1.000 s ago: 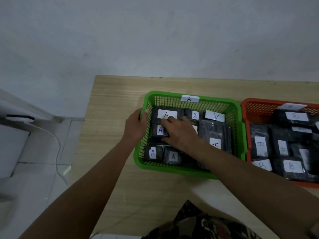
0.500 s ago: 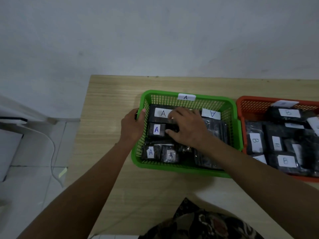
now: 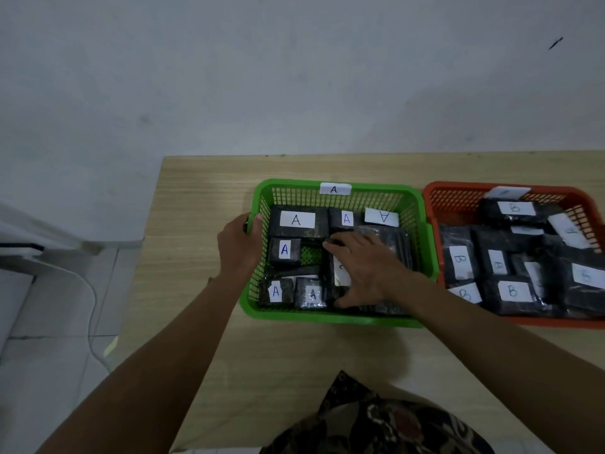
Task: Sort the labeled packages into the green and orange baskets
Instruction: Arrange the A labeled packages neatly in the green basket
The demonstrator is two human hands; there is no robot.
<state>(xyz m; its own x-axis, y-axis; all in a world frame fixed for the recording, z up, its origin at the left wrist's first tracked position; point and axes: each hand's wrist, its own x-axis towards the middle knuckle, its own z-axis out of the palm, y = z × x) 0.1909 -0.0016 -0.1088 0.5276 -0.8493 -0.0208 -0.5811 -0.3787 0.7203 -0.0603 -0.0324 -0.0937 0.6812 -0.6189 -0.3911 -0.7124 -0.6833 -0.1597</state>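
The green basket (image 3: 327,318), tagged A on its far rim, holds several black packages with white A labels, such as the large A package (image 3: 296,221) and the small A package (image 3: 284,250). My left hand (image 3: 237,245) grips the basket's left rim. My right hand (image 3: 363,267) is inside the basket, with fingers and thumb closed around a black package (image 3: 340,273) whose label is mostly hidden. The orange basket (image 3: 458,188) at the right holds several B-labelled packages (image 3: 512,291).
Both baskets stand side by side, touching, on a light wooden table (image 3: 203,224) against a white wall. Left of the table are a tiled floor, a white cable (image 3: 93,306) and a white unit (image 3: 19,247). Patterned clothing (image 3: 376,421) is at the near edge.
My right hand has slid from the basket's back middle toward its front right, uncovering the back-row A labels and a patch of basket floor. My left hand stays on the rim.
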